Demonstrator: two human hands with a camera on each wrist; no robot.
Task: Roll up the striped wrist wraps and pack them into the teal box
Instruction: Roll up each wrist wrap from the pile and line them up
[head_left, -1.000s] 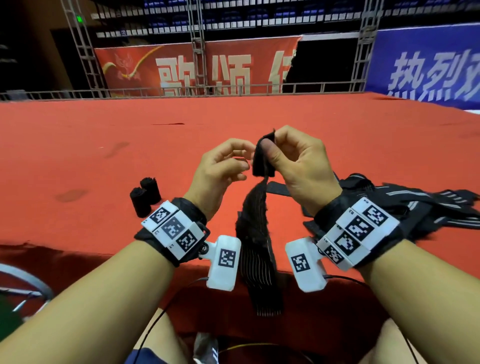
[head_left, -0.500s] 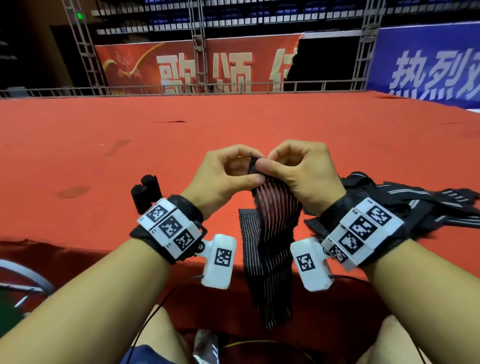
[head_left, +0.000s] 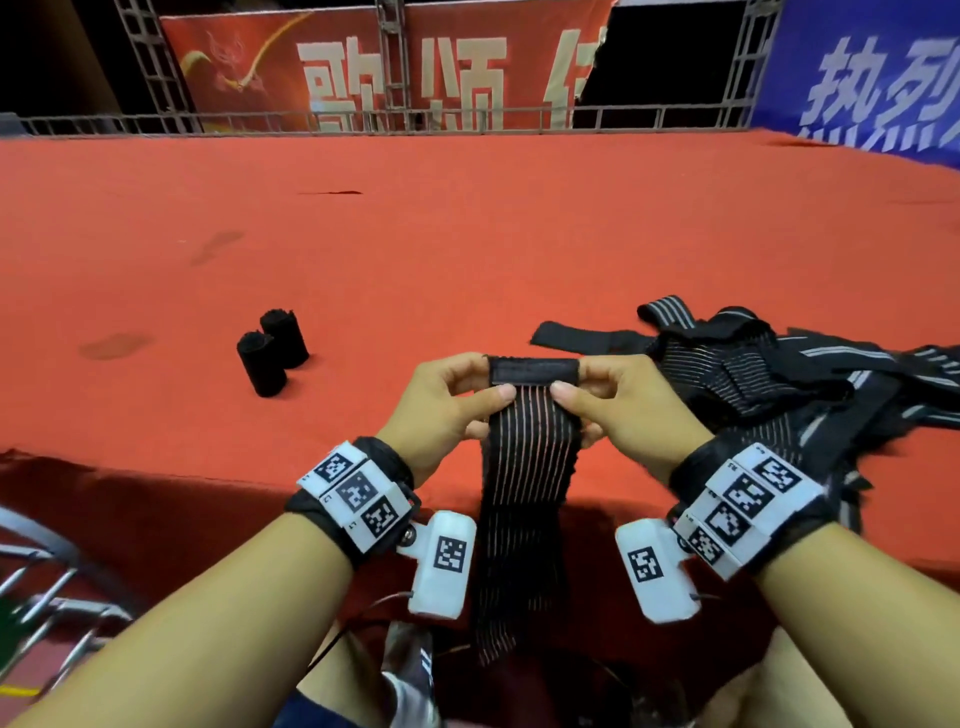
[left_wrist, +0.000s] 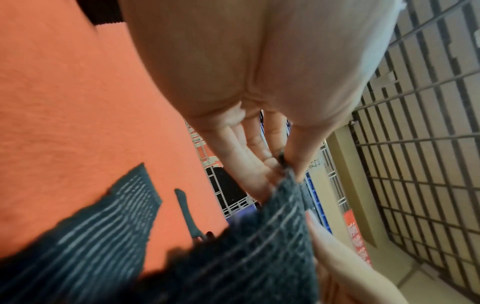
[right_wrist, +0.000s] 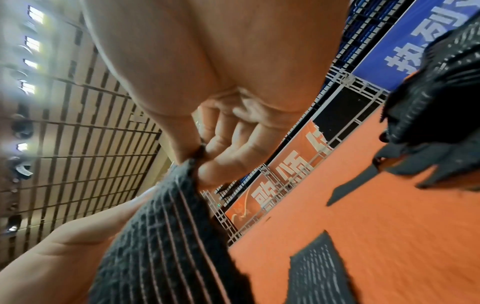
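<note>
I hold a black striped wrist wrap (head_left: 530, 467) flat by its top edge, above the near edge of the red platform. My left hand (head_left: 457, 395) pinches its left top corner and my right hand (head_left: 608, 395) pinches the right one. The black velcro end (head_left: 535, 370) is stretched between them, and the strip hangs down over the edge. In the left wrist view thumb and fingers pinch the wrap (left_wrist: 280, 236); in the right wrist view the wrap (right_wrist: 166, 236) is pinched the same way. Two rolled wraps (head_left: 272, 345) stand to the left. No teal box is in view.
A heap of loose striped wraps (head_left: 769, 374) lies on the red carpet (head_left: 467, 249) just right of my right hand. Metal railing (head_left: 363, 117) and banners close the far side. A metal chair frame (head_left: 47, 587) sits low at the left.
The wrap has been turned from edge-on to flat and spread wide between both hands. Both hands have moved down and apart, each now pinching a top corner.
</note>
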